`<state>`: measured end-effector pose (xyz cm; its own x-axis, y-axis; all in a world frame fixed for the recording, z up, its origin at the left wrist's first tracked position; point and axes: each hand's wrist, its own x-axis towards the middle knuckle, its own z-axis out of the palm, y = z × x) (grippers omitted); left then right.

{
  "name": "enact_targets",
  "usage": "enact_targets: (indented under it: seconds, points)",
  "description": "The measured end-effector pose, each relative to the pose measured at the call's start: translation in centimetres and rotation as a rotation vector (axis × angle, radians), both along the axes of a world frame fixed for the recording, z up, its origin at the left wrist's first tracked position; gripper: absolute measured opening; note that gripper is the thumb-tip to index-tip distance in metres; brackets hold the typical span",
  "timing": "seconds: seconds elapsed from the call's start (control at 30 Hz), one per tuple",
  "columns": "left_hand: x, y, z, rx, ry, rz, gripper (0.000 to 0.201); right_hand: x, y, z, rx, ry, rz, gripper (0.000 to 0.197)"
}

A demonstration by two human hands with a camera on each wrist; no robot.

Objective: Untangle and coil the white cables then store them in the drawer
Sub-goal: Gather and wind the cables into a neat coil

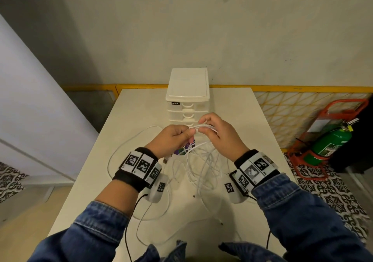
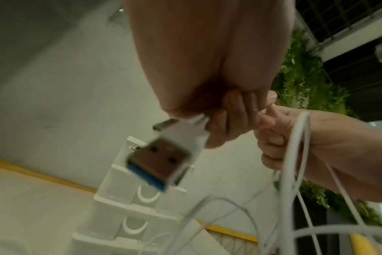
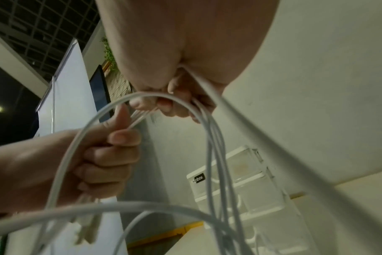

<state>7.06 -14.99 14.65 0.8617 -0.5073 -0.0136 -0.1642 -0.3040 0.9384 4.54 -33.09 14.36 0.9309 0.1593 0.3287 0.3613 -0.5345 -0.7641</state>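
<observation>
Table (image 1: 141, 108) against plain wall (image 1: 201, 29)

On the drawer unit (image 1: 186, 92) in front of me, a small black label (image 1: 174, 103) shows white letters; I can only read "box" at its end.
</observation>
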Motion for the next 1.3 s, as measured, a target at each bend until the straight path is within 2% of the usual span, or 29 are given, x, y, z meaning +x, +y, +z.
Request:
enact_targets:
  seconds: [0.07,0.17,0.27,0.33,0.43,0.6,0.67,0.73,0.77,0.8,0.83,0.9,0.97,1.03,1.07,1.13,1.23,1.3]
  points:
    - [0.2,0.4,0.5,0.007,0.034,-0.017,0.038,0.3,-0.4,-0.3,-0.052,-0.03,0.03,0.017]
    - [0.1,0.2,2.0,-0.207,0.178,-0.047,0.041,0.7,-0.5,-1.2,-0.146,-0.067,0.041,0.025]
    - [0.0,-0.9,3.3,-0.457,0.289,-0.113,0.036,0.3,0.6,-2.7,-0.094,-0.019,0.003,0.019]
    - [0.1,-1.7,4.0,-0.612,0.335,-0.147,0.033,-0.1,1.4,-3.8,-0.042,0.022,-0.032,0.022]
    - [0.6,-1.7,5.6,-0.862,0.404,-0.13,0.035,-0.4,1.6,-5.9,-0.07,0.155,-0.048,0.007]
    - [1.0,-1.4,6.6,-1.025,0.419,-0.067,0.036,-1.0,0.6,-9.3,-0.157,0.268,-0.019,0.004]
    - [0.9,-1.5,6.3,-1.042,0.422,-0.05,0.036,-0.8,0.5,-9.1,-0.136,0.34,0.001,0.022]
    - [0.8,-1.5,6.3,-1.024,0.44,-0.056,0.037,-0.5,0.5,-7.5,-0.05,0.378,-0.001,0.073]
    - [0.9,-1.4,6.3,-0.997,0.46,-0.06,0.037,-0.3,0.5,-6.5,0.038,0.346,-0.035,0.097]
    - [0.8,-1.3,6.3,-0.957,0.478,-0.067,0.037,0.0,0.4,-5.4,0.144,0.275,-0.079,0.111]
    - [0.7,-1.3,6.3,-0.911,0.488,-0.082,0.039,0.4,0.4,-4.1,0.235,0.183,-0.119,0.114]
    - [0.3,-1.6,6.1,-0.833,0.501,-0.122,0.044,1.0,0.7,-1.8,0.316,0.038,-0.138,0.1]
    - [-0.1,-2.1,5.9,-0.773,0.514,-0.152,0.047,1.4,1.3,-0.4,0.323,-0.028,-0.098,0.068]
    - [-0.6,-2.7,6.0,-0.753,0.508,-0.204,0.043,1.4,2.2,-0.2,0.346,-0.024,-0.081,0.032]
    - [-0.8,-2.9,6.3,-0.774,0.511,-0.236,0.04,1.3,2.7,-0.6,0.381,-0.001,-0.088,0.022]
    - [-0.9,-3.2,7.1,-0.859,0.527,-0.267,0.038,0.9,3.5,-2.1,0.429,0.059,-0.115,0.017]
    - [-0.2,-3.2,8.5,-1.071,0.526,-0.214,0.036,-0.2,4.1,-5.0,0.214,0.153,-0.181,0.017]
    - [0.7,-3.3,8.9,-1.23,0.485,-0.107,0.034,-0.9,4.3,-6.3,0.142,0.237,-0.14,0.018]
